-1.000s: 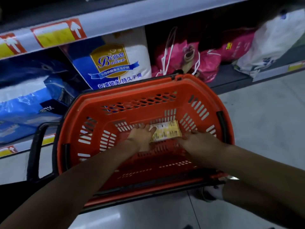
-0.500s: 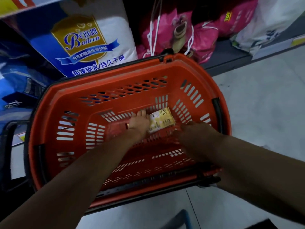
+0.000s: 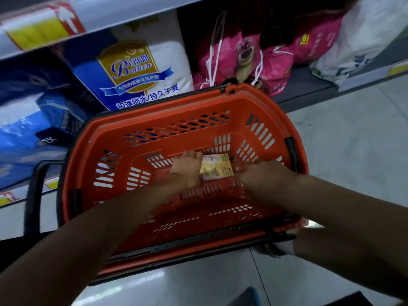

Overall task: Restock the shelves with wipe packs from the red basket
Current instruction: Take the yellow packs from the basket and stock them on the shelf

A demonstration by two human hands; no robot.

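Fingers [image 3: 192, 155] straight, the left hand [image 3: 187, 170] rests on the yellow wipe pack [image 3: 218, 170] inside the red basket [image 3: 154, 120], while the blurred right hand [image 3: 262, 176] sits at its other end, grip unclear.

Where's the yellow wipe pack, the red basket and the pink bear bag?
yellow wipe pack [image 3: 217, 171]: head view, middle of its printed top face.
red basket [image 3: 176, 109]: head view, far rim by the shelf.
pink bear bag [image 3: 245, 51]: head view, on the bear's face.
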